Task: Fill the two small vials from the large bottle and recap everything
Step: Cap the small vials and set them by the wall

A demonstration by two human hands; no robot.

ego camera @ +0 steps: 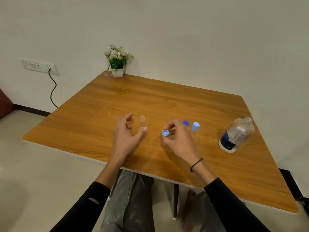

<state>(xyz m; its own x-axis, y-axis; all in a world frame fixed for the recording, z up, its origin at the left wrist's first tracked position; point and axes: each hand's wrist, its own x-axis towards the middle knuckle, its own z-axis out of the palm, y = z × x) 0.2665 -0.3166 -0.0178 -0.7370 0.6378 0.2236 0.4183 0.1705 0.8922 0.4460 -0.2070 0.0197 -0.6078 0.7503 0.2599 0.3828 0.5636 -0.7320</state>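
Note:
A small clear vial [142, 123] stands uncapped near the middle of the wooden table [150, 101]. My left hand [125, 133] hovers just left of it with fingers apart, thumb tip close to its base. My right hand [177, 138] pinches a light blue vial cap [165, 132], its hollow side facing me. Behind that hand stands a second vial [195, 128] wearing a light blue cap, and a darker blue cap [185, 122] lies next to it. The large clear bottle [236, 134] with a dark label stands uncapped at the right.
A white pot of artificial flowers [117, 61] stands at the table's far left corner. A wall socket with a black cable [52, 87] is at the left. My knees and the table leg [175, 201] are below the near edge.

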